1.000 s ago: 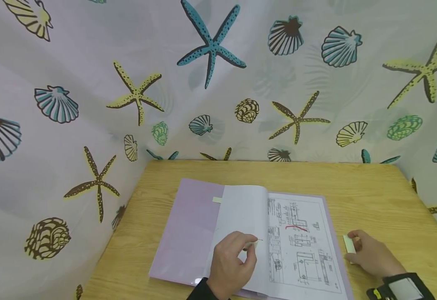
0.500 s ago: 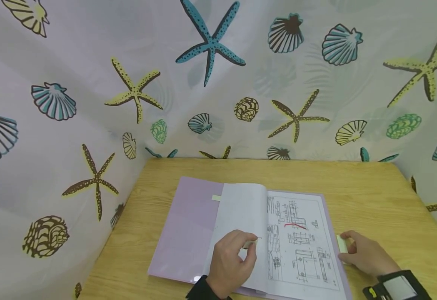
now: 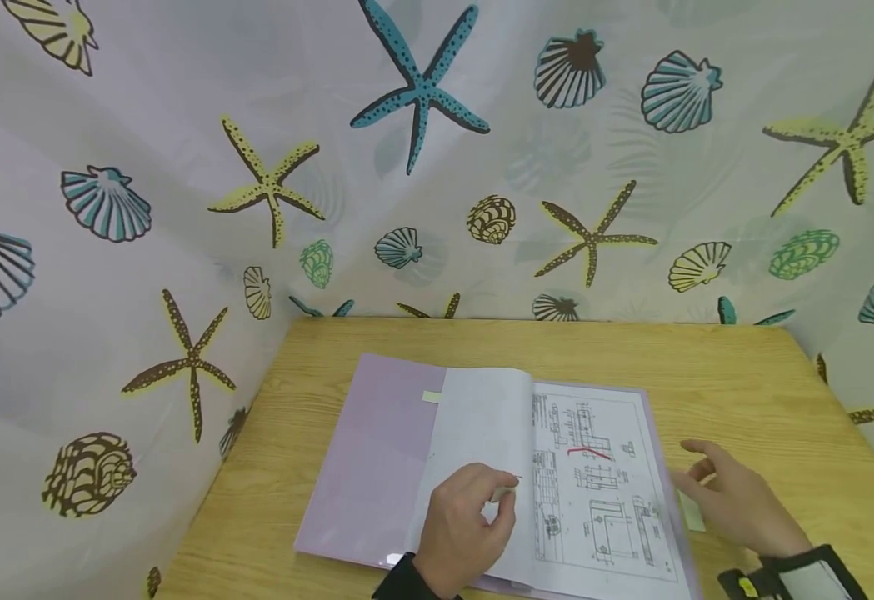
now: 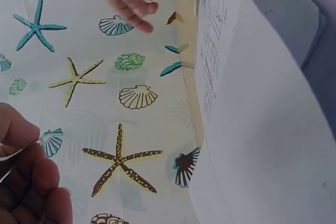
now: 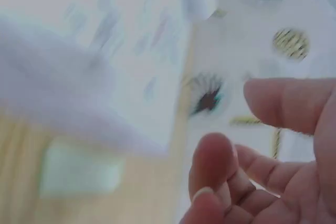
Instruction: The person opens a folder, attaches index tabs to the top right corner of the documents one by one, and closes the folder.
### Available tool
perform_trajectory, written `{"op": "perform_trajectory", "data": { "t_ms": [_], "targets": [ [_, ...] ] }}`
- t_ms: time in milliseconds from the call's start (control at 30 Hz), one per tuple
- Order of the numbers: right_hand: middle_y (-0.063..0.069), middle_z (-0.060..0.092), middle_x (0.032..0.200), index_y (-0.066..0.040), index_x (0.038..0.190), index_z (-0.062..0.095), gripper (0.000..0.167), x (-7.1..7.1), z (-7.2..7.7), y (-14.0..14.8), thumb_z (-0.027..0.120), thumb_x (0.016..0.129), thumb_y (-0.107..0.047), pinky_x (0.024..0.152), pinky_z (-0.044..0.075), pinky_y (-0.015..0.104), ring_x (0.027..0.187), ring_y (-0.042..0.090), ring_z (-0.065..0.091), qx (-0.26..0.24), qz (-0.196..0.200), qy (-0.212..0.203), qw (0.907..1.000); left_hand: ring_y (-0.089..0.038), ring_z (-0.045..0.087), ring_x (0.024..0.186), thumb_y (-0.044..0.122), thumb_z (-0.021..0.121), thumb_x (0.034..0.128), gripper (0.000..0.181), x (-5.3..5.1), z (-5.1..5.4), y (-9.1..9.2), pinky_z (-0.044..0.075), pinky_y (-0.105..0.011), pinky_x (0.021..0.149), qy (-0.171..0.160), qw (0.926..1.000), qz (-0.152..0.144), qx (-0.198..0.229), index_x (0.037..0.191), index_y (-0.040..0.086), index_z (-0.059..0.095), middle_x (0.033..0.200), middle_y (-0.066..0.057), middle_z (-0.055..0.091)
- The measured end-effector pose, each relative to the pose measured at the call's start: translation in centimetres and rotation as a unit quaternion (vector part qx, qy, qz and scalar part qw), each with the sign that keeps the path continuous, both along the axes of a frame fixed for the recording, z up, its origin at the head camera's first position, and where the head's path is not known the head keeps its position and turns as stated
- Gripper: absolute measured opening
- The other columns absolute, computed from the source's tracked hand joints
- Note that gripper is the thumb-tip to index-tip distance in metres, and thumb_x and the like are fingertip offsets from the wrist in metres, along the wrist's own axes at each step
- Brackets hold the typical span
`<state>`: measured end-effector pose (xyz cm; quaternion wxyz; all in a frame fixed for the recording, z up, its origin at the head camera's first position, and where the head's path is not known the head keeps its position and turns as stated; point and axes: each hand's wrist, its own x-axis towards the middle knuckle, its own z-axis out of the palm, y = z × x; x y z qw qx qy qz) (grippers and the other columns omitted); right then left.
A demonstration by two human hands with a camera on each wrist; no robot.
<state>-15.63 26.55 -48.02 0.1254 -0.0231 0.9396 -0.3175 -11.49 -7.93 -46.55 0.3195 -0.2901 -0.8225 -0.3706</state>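
Observation:
A lilac folder (image 3: 365,467) lies spread on the table, with a blank white page (image 3: 481,425) turned left and a technical drawing page (image 3: 594,542) with a red line showing. Over the blank page my left hand (image 3: 462,521) pinches a small thin slip (image 4: 18,153) between thumb and index finger; most of it is hidden. My right hand (image 3: 744,500) is just right of the folder, thumb and fingers apart, holding nothing. Partly under it in the head view, a pale green sticky note (image 3: 691,512) is at the folder's right edge; the right wrist view shows the note (image 5: 81,169) blurred.
A pale green tab (image 3: 431,397) sits by the blank page's upper left edge. The wooden table (image 3: 744,375) extends around the folder. Behind and at the sides hangs a white curtain (image 3: 437,275) printed with starfish and shells.
My right hand brought the sticky note left to the folder's right edge, then let it go and spread its fingers. The left hand has hardly moved.

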Motion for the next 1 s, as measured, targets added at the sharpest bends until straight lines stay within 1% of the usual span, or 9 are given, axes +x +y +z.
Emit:
{"op": "perform_trajectory", "data": {
  "t_ms": [100,167,233,300,400,467,567,800,1000],
  "targets": [
    [0.003,0.060,0.092,-0.002,0.137,0.043,0.054,1.1,2.3,-3.2,0.057,0.097,-0.035,0.058,0.047,0.027,0.076,0.014,0.057,-0.064,0.057,0.046,0.9953,0.000,0.056,0.069,-0.001,0.070,0.0714,0.022,0.1,0.0,0.6,0.044,-0.009,0.064,-0.016,0.9991,-0.019,-0.035,0.087,0.014,0.069,0.079,0.008,0.064],
    [-0.004,0.061,0.086,-0.006,0.134,0.048,0.044,2.0,3.5,-5.5,0.058,0.097,-0.028,0.058,0.047,0.024,0.072,0.009,0.056,-0.105,0.110,0.078,0.9853,0.002,0.052,0.066,0.000,0.071,0.0706,0.020,0.2,0.0,1.1,0.040,-0.007,0.061,-0.032,0.9970,-0.032,-0.064,0.084,0.014,0.070,0.075,0.009,0.062],
    [-0.010,0.061,0.082,-0.011,0.127,0.053,0.033,3.0,4.2,-7.5,0.059,0.097,-0.022,0.057,0.048,0.023,0.070,0.004,0.057,-0.142,0.165,0.113,0.9694,0.004,0.047,0.062,0.002,0.072,0.0694,0.018,0.3,0.0,1.7,0.036,-0.005,0.058,-0.045,0.9940,-0.040,-0.092,0.082,0.015,0.070,0.071,0.010,0.060],
    [-0.014,0.060,0.080,-0.015,0.117,0.056,0.024,3.9,4.5,-9.3,0.062,0.094,-0.016,0.056,0.047,0.022,0.067,0.002,0.056,-0.178,0.210,0.153,0.9492,0.006,0.042,0.058,0.001,0.073,0.0665,0.019,0.3,0.0,2.4,0.032,-0.004,0.055,-0.047,0.9913,-0.042,-0.116,0.080,0.014,0.070,0.067,0.011,0.057],
    [-0.017,0.057,0.079,-0.022,0.104,0.057,0.022,4.9,4.4,-11.5,0.069,0.088,-0.012,0.054,0.046,0.018,0.065,-0.002,0.054,-0.209,0.244,0.214,0.9225,0.007,0.034,0.054,0.000,0.074,0.0616,0.021,0.4,-0.2,3.1,0.028,-0.005,0.051,-0.040,0.9884,-0.033,-0.143,0.075,0.015,0.069,0.061,0.013,0.051],
    [-0.018,0.055,0.078,-0.023,0.098,0.056,0.024,5.4,4.2,-12.5,0.073,0.085,-0.012,0.053,0.044,0.015,0.064,-0.003,0.052,-0.216,0.247,0.246,0.9120,0.006,0.030,0.052,0.000,0.075,0.0606,0.020,0.4,-0.4,3.4,0.024,-0.006,0.048,-0.040,0.9860,-0.023,-0.160,0.070,0.015,0.066,0.058,0.013,0.045],
    [-0.020,0.052,0.075,-0.024,0.093,0.055,0.025,5.6,3.7,-13.6,0.075,0.083,-0.014,0.051,0.040,0.010,0.062,-0.005,0.049,-0.209,0.235,0.279,0.9072,0.004,0.026,0.051,0.000,0.076,0.0611,0.024,0.5,-0.6,3.7,0.021,-0.009,0.047,-0.046,0.9824,-0.008,-0.181,0.064,0.017,0.059,0.057,0.013,0.036],
    [-0.021,0.052,0.075,-0.025,0.102,0.058,0.028,5.9,3.0,-14.4,0.074,0.084,-0.012,0.048,0.038,0.010,0.061,-0.005,0.049,-0.210,0.197,0.287,0.9135,0.002,0.025,0.051,-0.001,0.078,0.0620,0.026,0.6,-0.9,3.7,0.020,-0.009,0.046,-0.061,0.9804,0.011,-0.187,0.064,0.015,0.058,0.056,0.011,0.033],
    [-0.018,0.056,0.078,-0.023,0.094,0.059,0.021,5.6,2.2,-14.4,0.071,0.086,-0.008,0.054,0.042,0.011,0.063,-0.004,0.052,-0.231,0.209,0.300,0.9014,0.004,0.033,0.054,0.002,0.080,0.0655,0.021,0.7,-0.9,3.8,0.027,-0.007,0.050,-0.054,0.9850,0.010,-0.163,0.069,0.014,0.062,0.058,0.010,0.045]
  ]
}}
